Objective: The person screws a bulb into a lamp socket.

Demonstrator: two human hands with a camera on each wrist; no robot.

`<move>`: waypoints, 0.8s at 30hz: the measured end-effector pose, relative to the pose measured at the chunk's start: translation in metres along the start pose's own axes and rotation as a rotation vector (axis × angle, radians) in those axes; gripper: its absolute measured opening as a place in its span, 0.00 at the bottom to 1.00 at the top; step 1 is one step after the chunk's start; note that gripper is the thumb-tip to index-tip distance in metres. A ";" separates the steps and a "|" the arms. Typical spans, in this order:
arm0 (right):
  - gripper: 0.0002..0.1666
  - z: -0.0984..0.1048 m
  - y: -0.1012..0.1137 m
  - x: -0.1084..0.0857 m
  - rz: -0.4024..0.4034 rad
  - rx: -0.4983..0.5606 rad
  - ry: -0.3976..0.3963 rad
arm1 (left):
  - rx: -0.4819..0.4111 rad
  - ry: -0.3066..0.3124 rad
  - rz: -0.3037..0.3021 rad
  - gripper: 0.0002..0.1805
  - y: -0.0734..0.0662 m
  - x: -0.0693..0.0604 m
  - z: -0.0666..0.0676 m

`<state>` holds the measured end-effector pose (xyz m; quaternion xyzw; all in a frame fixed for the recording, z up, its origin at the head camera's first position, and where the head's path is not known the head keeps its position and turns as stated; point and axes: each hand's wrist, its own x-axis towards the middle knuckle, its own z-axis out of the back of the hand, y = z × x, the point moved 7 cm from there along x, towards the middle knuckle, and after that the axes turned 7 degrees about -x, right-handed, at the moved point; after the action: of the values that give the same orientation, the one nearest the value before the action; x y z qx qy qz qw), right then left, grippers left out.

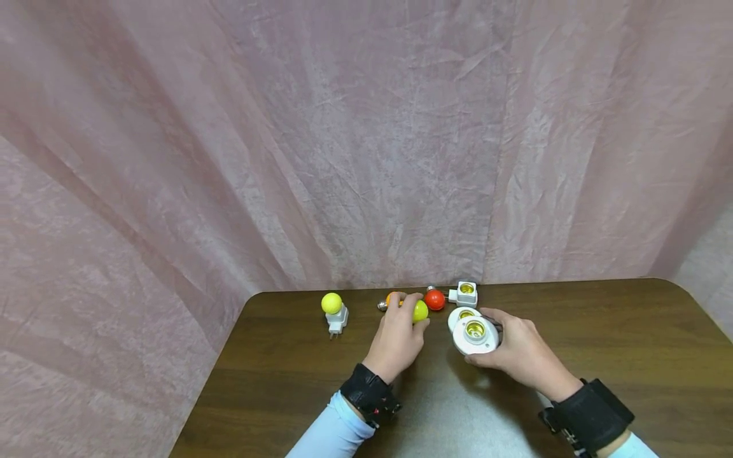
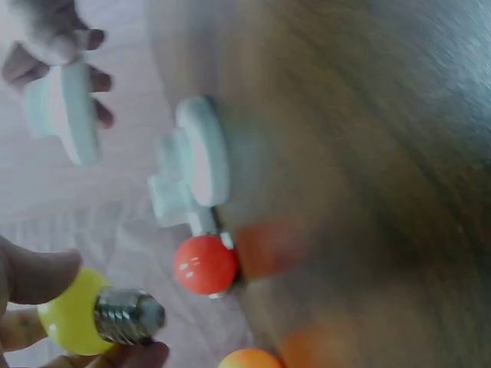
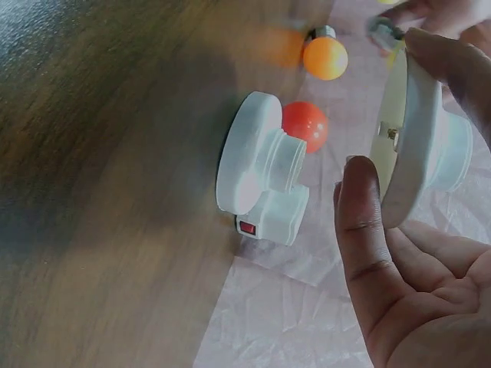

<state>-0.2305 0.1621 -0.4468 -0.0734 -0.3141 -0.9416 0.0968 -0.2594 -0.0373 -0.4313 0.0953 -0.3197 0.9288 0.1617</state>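
My left hand (image 1: pixel 399 340) holds a yellow light bulb (image 2: pixel 73 312) between thumb and fingers, its metal screw base uncovered. My right hand (image 1: pixel 518 348) grips a round white lamp socket (image 1: pixel 476 335) by its rim, above the table; its brass-coloured threaded hole shows in the head view. Just behind it a second round white lamp socket (image 3: pixel 249 157) sits on the table. A red bulb (image 1: pixel 434 300) and an orange bulb (image 3: pixel 325 58) lie near the left hand, the orange one partly hidden by it in the head view.
A square white plug-in socket (image 1: pixel 466 294) with a red switch stands at the table's back edge. To the left, a yellow-green bulb (image 1: pixel 331 303) is fitted in a white plug-in socket (image 1: pixel 338 319). A pink curtain (image 1: pixel 366 159) hangs behind the brown wooden table (image 1: pixel 275 375).
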 end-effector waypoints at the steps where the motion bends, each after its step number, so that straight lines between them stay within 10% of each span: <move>1: 0.51 0.000 0.001 0.000 0.002 0.002 -0.008 | -0.020 -0.023 0.003 0.25 0.000 -0.001 0.005; 13: 0.48 0.001 0.012 0.004 0.029 0.004 -0.036 | -0.279 -0.119 -0.032 0.26 -0.021 -0.007 0.032; 24: 0.45 -0.004 0.018 0.005 0.015 0.001 -0.005 | -0.475 -0.108 -0.113 0.23 -0.039 -0.009 0.029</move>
<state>-0.2316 0.1451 -0.4385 -0.0782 -0.3145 -0.9404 0.1030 -0.2343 -0.0287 -0.3895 0.1221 -0.5315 0.8105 0.2140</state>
